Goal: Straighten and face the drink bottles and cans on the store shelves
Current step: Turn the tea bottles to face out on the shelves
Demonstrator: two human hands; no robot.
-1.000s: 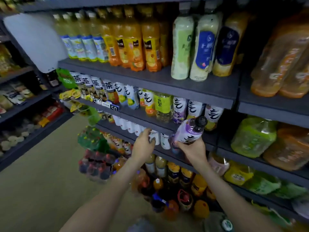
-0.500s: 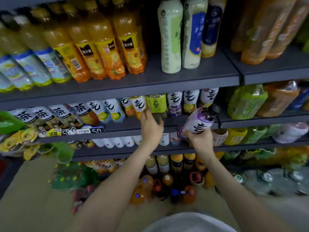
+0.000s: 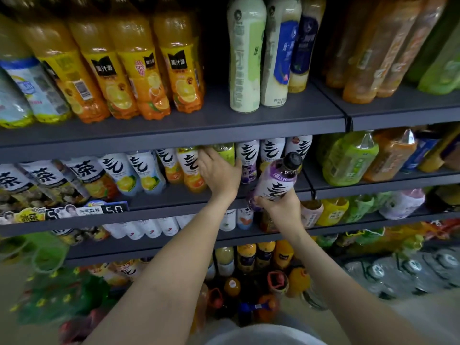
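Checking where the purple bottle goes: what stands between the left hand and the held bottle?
Head view: a white-labelled shelf bottle with purple fruit stands between left hand and purple bottle.

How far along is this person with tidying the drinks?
Roughly midway. Done: the white-labelled bottles stand upright, logos forward. In hand: the right hand grips a purple bottle while the left hand touches a green-labelled bottle. Left: one orange juice bottle above shows its barcode, and the tea bottles far left lean.
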